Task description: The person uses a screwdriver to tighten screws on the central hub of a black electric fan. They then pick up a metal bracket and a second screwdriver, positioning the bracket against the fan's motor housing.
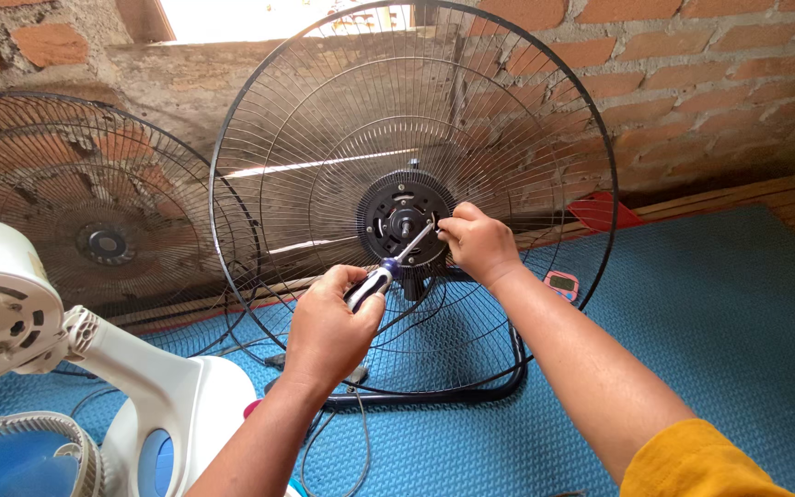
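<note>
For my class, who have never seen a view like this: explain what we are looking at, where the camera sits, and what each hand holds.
The one picture comes from a camera worn on a person's head, looking down at their own bare hands. The left hand grips a screwdriver, its tip at the black hub of a large round wire fan guard, which stands upright on a blue mat. The right hand pinches something small at the tip; it is too small to tell what. A second wire guard leans on the brick wall, and a white fan body sits at the left.
</note>
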